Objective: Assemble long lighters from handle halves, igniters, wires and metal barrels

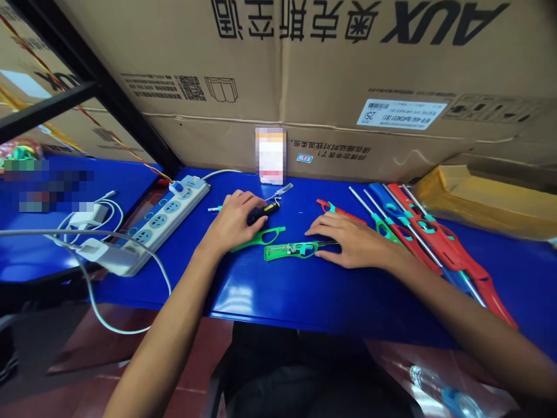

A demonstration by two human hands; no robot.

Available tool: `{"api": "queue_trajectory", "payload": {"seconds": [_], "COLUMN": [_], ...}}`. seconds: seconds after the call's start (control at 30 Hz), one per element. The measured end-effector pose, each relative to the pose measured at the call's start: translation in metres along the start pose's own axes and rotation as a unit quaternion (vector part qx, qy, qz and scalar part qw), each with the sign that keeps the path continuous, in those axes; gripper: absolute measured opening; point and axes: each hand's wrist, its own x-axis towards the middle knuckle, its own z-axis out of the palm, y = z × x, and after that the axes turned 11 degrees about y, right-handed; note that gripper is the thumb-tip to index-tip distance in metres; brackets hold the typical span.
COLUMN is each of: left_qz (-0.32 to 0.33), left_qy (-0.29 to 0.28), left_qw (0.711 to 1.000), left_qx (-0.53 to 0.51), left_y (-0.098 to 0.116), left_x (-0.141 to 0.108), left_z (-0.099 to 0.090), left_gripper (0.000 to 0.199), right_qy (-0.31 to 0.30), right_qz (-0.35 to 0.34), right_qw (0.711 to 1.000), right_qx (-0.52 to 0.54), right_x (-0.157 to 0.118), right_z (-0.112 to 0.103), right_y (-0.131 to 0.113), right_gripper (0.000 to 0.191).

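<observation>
My left hand (237, 217) is closed around a black and yellow screwdriver handle (266, 212), its shaft hidden. Below its thumb lies a green lighter casing half (261, 238). A metal tip with a teal piece (215, 209) pokes out beyond the knuckles. My right hand (350, 238) has thumb and fingers apart, either side of the metal tube of an opened green lighter (287, 251). Inner parts and a white wire show in that lighter's handle. Behind the right fingers rests a red casing piece (339, 212). A small clear plastic part (284, 190) lies past the screwdriver.
Several red, green and blue long-nosed lighters (435, 238) lie at right. A phone (270, 157) leans on a large cardboard box (304, 69). At left are a power strip (167, 217) and white chargers with cables (107, 252). An opened yellow-taped carton (491, 200) stands at far right.
</observation>
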Motion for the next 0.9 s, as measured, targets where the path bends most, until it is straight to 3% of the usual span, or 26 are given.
{"api": "queue_trajectory", "payload": {"seconds": [0.13,0.2,0.3,0.57,0.9], "left_qz": [0.073,0.1,0.112,0.116,0.124], "left_qy": [-0.077,-0.126,-0.153,-0.122,-0.119], "left_qw": [0.985,0.974,0.971,0.982,0.98], "left_qx": [-0.138,-0.158,-0.146,-0.084,-0.096], "left_y": [0.017,0.026,0.036,0.042,0.042], "left_x": [0.0,0.0,-0.004,-0.024,-0.025], "left_z": [-0.004,-0.004,-0.005,-0.003,-0.001], "left_gripper": [0.019,0.015,0.011,0.018,0.013], "right_qy": [0.01,0.029,0.05,0.059,0.053], "right_qz": [0.013,0.018,0.016,0.041,0.019], "right_qw": [1.0,0.999,0.998,0.997,0.996], "right_qx": [0.023,0.023,0.021,0.04,0.072], "right_x": [-0.002,-0.002,-0.003,-0.004,-0.007], "right_z": [0.01,0.016,0.025,0.028,0.028], "right_y": [0.002,0.004,0.004,-0.002,-0.003], "right_gripper": [0.03,0.023,0.014,0.009,0.014]}}
